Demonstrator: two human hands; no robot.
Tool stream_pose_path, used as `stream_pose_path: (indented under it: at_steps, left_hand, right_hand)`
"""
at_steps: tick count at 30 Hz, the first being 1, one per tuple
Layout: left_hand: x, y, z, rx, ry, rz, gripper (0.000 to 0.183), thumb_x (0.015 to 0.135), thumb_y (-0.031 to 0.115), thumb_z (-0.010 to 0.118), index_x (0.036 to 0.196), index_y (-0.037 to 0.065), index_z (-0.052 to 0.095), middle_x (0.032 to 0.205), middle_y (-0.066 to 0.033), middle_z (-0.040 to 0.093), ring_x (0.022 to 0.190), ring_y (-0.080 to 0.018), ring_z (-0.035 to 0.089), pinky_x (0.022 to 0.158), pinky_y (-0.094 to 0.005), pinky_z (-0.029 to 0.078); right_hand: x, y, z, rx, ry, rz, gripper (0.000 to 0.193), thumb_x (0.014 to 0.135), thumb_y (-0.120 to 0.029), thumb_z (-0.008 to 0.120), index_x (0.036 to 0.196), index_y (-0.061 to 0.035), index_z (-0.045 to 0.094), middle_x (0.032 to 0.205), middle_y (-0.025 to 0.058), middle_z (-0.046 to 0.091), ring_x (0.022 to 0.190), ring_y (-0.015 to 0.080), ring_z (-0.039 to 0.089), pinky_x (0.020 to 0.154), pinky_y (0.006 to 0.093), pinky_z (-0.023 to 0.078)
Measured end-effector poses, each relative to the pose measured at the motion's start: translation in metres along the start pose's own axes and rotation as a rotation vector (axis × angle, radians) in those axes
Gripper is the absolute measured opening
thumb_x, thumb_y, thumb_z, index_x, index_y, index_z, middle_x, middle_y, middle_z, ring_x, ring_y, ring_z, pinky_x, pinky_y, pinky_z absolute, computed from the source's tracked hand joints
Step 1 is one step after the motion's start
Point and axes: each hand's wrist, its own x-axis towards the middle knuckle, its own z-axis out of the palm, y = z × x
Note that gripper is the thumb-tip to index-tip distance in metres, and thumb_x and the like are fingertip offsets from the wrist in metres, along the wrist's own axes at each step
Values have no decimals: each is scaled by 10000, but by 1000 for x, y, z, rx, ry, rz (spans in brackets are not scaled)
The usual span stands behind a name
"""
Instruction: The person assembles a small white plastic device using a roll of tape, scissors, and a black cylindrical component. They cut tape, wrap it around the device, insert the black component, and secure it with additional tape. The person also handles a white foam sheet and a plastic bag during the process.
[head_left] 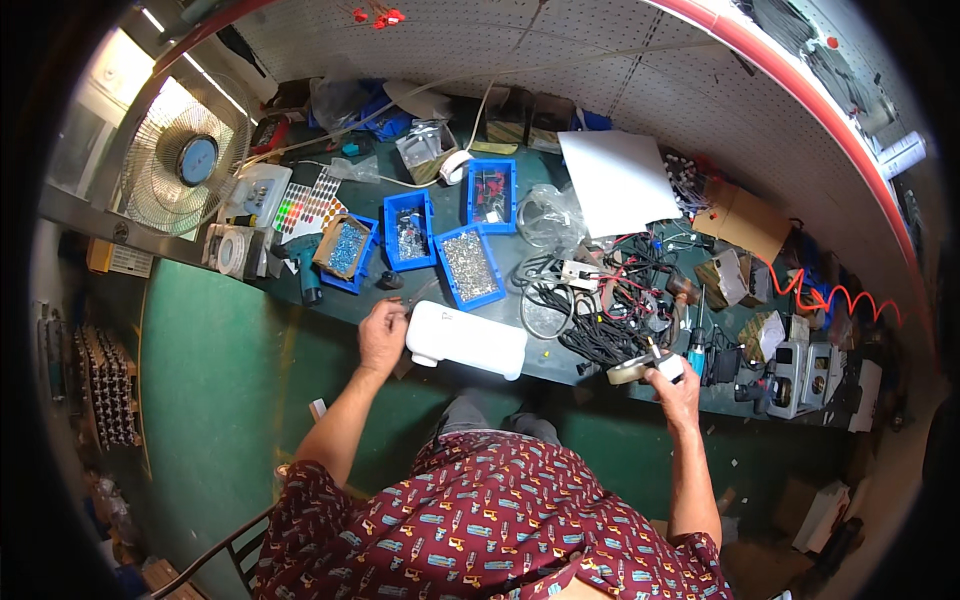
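Observation:
A long white plastic housing (pixel 466 339) with rounded corners lies at the front edge of the bench, in front of me. My left hand (pixel 383 337) is at its left end with curled fingers. A thin dark tool-like piece shows by the fingertips, too small to name. At the right, my right hand (pixel 677 392) is closed on a small white block-like piece (pixel 668 369) over the bench edge. Beside those fingers is a pale tape roll (pixel 629 371); whether I grip it too, I cannot tell. Black cables (pixel 600 330) lie heaped just beyond.
Blue bins of small hardware (pixel 470 266) stand behind the housing. A teal power tool (pixel 308 275) is at the left, near a fan (pixel 197 160). Another teal driver (pixel 697 352) stands right of my right hand, before grey metal brackets (pixel 805 378). A white sheet (pixel 618 182) lies farther back.

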Motion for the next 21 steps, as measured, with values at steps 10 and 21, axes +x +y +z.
stream_pose_path:
  at_steps: [10,21]
  left_hand:
    - [41,-138,40,893,-327,-2,494,834,65,683,1313,99,568,1248,-185,637,1104,-344,665,898,-445,574]
    - [6,-117,-52,665,-311,-34,280,882,208,688,1123,67,674,1055,-178,696,1019,-377,665,863,-461,533]
  right_hand:
    - [20,10,6,189,30,146,243,880,-187,768,1053,-42,679,891,10,690,770,112,645,646,303,576]
    - [29,-7,42,496,62,300,217,930,-229,715,1052,-53,685,949,26,705,832,139,688,690,378,641]
